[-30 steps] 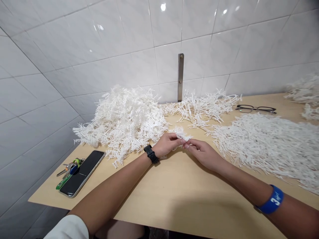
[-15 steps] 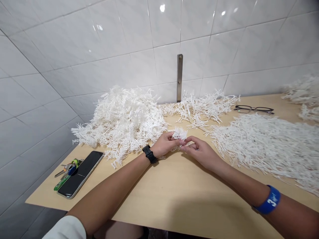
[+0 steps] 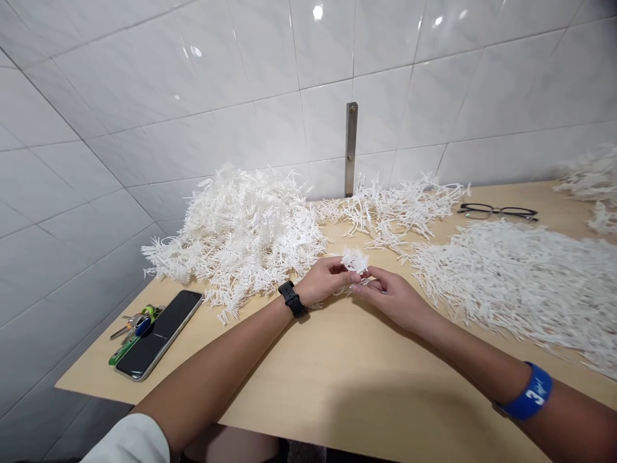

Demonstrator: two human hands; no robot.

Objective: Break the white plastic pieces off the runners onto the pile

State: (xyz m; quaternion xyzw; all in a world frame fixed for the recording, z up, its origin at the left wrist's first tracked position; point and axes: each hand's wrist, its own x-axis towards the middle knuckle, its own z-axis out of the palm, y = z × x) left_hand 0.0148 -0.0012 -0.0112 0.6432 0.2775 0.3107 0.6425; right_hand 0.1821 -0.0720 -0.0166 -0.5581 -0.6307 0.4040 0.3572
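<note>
Over the middle of the table, my left hand (image 3: 330, 279) is closed on a small cluster of white branched plastic pieces (image 3: 355, 260), held between thumb and fingers. My right hand (image 3: 389, 294) meets it from the right, thumb and forefinger pinched at the cluster's lower edge; what sits between those fingertips is too small to make out. Some white pieces (image 3: 343, 289) show beneath the two hands. To the left rises a big tangled heap of the same white pieces (image 3: 250, 225). At the right spreads a flatter pile of thin white pieces (image 3: 520, 276).
A phone (image 3: 159, 335) lies at the left with keys (image 3: 129, 326) beside it. Eyeglasses (image 3: 497, 211) rest behind the right pile. Another loose bunch of white strands (image 3: 390, 206) lies near the tiled wall (image 3: 231, 96), below a metal bracket (image 3: 351, 148). The wooden table (image 3: 289, 379) ends close in front.
The view has shifted slightly, so everything sits a little further right. Both hands stay together at the cluster, with only small finger movement.
</note>
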